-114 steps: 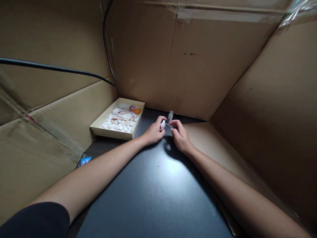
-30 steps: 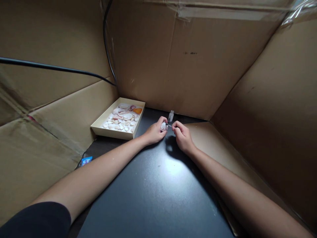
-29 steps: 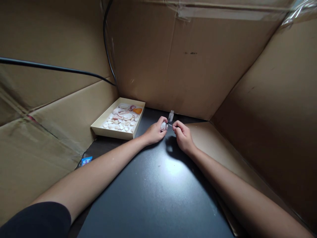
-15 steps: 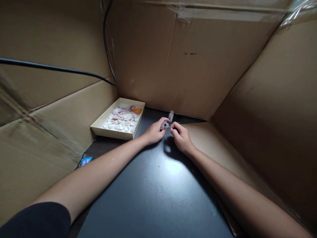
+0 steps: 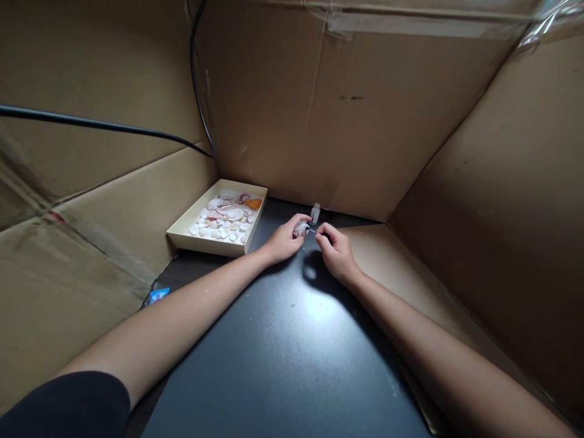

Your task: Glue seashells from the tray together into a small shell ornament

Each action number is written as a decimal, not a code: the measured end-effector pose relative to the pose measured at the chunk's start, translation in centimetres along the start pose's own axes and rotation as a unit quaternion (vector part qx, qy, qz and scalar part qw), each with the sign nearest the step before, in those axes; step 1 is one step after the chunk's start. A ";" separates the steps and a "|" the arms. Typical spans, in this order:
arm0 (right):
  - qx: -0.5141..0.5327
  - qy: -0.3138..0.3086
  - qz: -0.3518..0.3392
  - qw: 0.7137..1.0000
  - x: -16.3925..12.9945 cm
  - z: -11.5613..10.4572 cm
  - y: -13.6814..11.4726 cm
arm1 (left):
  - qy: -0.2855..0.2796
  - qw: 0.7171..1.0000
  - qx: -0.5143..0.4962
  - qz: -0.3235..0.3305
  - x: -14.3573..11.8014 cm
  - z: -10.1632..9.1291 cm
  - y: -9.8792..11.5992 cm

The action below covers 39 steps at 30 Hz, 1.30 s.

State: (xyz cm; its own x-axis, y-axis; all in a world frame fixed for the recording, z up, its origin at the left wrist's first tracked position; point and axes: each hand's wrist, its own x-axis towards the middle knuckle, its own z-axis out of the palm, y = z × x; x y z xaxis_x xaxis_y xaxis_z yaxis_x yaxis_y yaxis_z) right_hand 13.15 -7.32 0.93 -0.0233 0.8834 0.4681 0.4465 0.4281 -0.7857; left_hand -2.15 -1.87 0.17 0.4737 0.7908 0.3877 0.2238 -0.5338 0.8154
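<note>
Between the thumb and fingers of my left hand (image 5: 283, 241) is a ribbed seashell (image 5: 301, 229), white with dark reddish stripes. My right hand (image 5: 336, 248) is closed in a pinch on a thin, pale stick-like tool (image 5: 312, 230), whose tip points at the shell's right side. Most of the tool is hidden by the fingers, so its kind does not show. Just behind the hands a small clear bottle (image 5: 315, 213) stands upright and without a cap.
A shallow cream box (image 5: 207, 246) with several shells inside stands at the back left. A blue packet (image 5: 159, 295) lies by the left edge. Cardboard walls (image 5: 292, 109) surround the dark table (image 5: 274, 353), and a black cable (image 5: 100, 126) crosses the left wall.
The shell has turned in my left hand and shows its striped, ribbed side more. My right hand has shifted slightly right, and the thin tool now shows between hand and shell.
</note>
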 end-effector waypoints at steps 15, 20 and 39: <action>0.019 -0.029 -0.015 0.999 -0.1 0.1 -0.3 | -0.002 0.999 0.037 -0.010 -0.3 0.1 0.1; 0.028 -0.037 0.002 0.999 -0.1 0.1 -0.2 | -0.002 0.998 0.053 -0.016 -0.3 0.2 -0.1; -0.052 -0.008 0.051 0.997 0.3 -0.1 0.8 | -0.036 0.934 0.356 -0.018 -0.7 -0.3 0.8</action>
State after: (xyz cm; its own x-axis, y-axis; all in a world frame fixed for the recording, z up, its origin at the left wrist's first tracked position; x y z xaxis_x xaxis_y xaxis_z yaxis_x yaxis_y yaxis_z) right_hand 13.56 -6.76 0.51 0.0125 0.9246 0.3807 0.5378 0.3148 -0.7821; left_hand -2.60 -2.76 0.65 0.5059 0.8029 0.3152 0.7373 -0.5922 0.3251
